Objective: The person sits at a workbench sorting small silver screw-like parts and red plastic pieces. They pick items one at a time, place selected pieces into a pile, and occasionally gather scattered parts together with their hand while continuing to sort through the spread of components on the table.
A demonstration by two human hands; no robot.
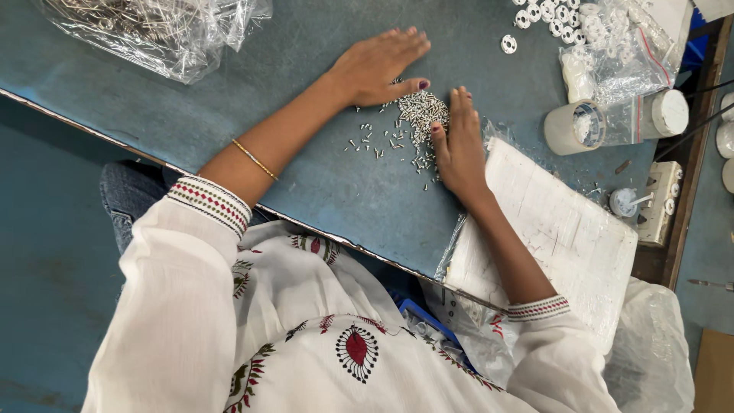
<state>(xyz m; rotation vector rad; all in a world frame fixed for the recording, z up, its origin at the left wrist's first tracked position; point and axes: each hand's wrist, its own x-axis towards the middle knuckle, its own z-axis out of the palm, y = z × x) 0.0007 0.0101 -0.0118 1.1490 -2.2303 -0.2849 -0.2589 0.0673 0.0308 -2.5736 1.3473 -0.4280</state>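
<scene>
**A:** What lies at the centre?

**B:** A heap of tiny silver metal pins (pixel 420 115) on a blue bench (pixel 336 191), with loose ones scattered to its left.

**A:** Where are the hands?

**B:** The left hand (pixel 378 65) lies flat on the bench just above and left of the heap, fingers (pixel 405 42) stretched out, thumb touching the pins, gripping nothing. The right hand (pixel 459 145) rests flat against the heap's right edge, fingers straight and together, also holding nothing.

**A:** And around them?

**B:** Under the right forearm sits a white foam block (pixel 566 229) on clear plastic. Beyond it, a translucent plastic jar (pixel 573 126) lies on its side, near a clear bag of white rings (pixel 612 46). At the far left corner is another clear bag of metal rods (pixel 153 30). The person wears a white embroidered tunic (pixel 306 336) and a thin gold bangle (pixel 254 159).
</scene>
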